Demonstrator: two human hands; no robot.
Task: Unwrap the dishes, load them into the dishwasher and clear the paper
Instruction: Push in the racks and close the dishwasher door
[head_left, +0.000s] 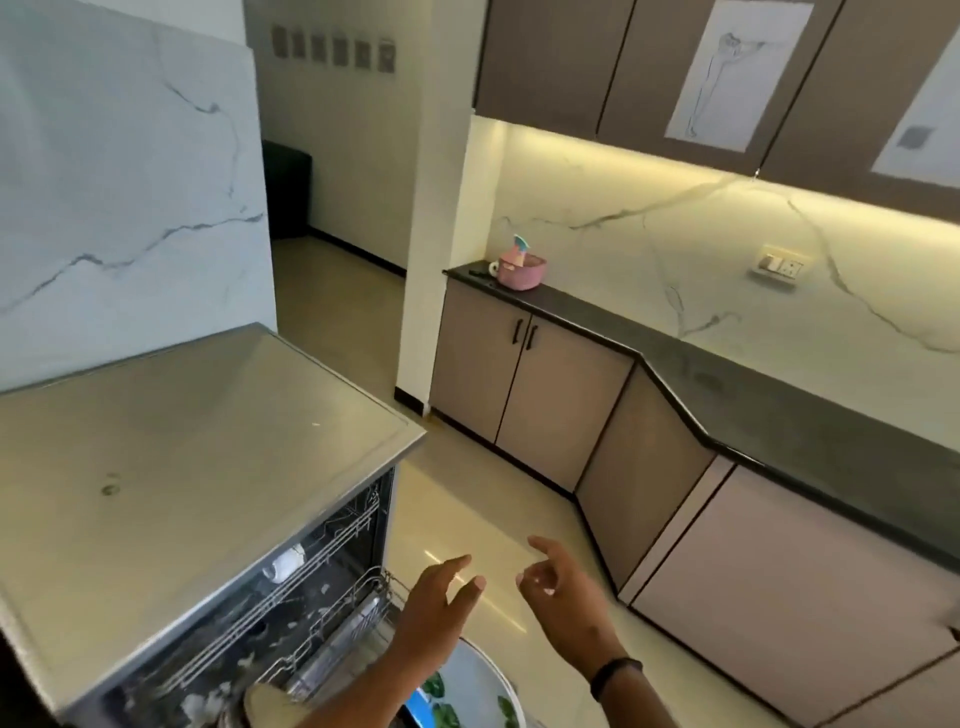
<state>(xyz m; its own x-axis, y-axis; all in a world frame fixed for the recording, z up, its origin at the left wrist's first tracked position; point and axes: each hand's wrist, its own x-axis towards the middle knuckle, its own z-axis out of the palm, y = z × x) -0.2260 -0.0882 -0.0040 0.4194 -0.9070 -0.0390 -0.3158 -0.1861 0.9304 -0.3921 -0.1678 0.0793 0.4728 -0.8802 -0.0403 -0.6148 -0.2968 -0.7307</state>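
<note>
Head view: a person's two bare hands are raised over the pale kitchen floor beside an open dishwasher. The left hand has its fingers loosely spread and holds nothing; the right hand, a dark band on its wrist, has its forefinger extended and the other fingers relaxed, also empty. The two hands are near each other but apart.

The dishwasher sits under a grey steel desk, left of the hands. Its wire racks are pulled partly out; a white cup lies in the upper rack, and pale dishes show blurred in the lower rack, below the left forearm. A round white plate with a green leaf pattern lies beneath and between the two forearms, touched by neither hand. What it rests on cannot be made out.

Across the floor, a dark-topped desk runs along a marble wall and carries a pink tub at its far end, well apart from the hands.
</note>
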